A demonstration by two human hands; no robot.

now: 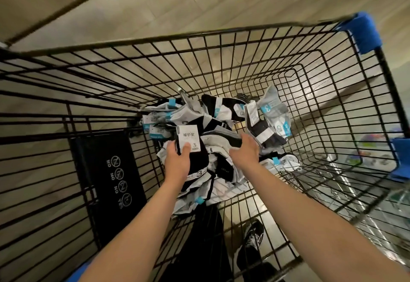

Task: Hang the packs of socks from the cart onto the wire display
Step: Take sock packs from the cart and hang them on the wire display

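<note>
Black wire cart holds sock packs heaped under both hands. The left hand pinches a black pack, thumb on its label. Just beside it, the right hand lies on the heap, fingertips hidden, grip unclear.

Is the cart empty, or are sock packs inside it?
Not empty. A heap of sock packs lies on the bottom of the cart; the left hand grips one pack.

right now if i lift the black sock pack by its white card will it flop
Likely floppy: the black sock pack is soft fabric below a white card. Probably light, since the left hand grips it alone. It may snag the tangled pile.
</note>
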